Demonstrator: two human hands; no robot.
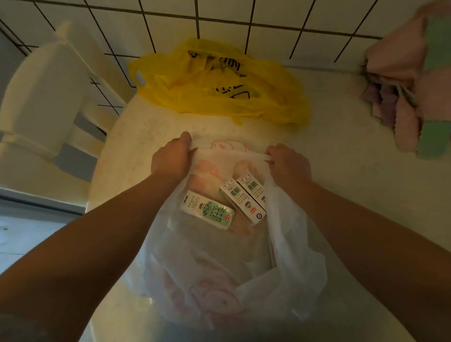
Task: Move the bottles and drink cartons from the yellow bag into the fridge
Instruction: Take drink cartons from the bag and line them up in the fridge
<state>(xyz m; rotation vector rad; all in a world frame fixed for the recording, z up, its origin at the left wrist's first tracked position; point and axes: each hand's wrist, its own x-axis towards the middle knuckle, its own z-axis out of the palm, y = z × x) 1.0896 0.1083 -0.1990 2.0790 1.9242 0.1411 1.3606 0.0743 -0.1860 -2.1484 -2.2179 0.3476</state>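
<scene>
A crumpled yellow bag (pixel 217 85) with black print lies at the back of the counter against the tiled wall. In front of it stands a white plastic bag (pixel 214 279) with pink print, its mouth held wide. My left hand (pixel 172 157) grips the far rim of the white bag on the left, and my right hand (pixel 288 164) grips the same rim on the right. Inside lie three drink cartons: a green-and-white milk carton (pixel 207 210) and two white cartons (pixel 244 198), (pixel 254 185) side by side.
The pale counter (pixel 349 155) runs to the right, where pink, purple and green cloths (pixel 416 101) hang. A white stool-like object (pixel 44 95) stands left of the counter edge. White tiles with dark grout (pixel 226 10) cover the wall behind.
</scene>
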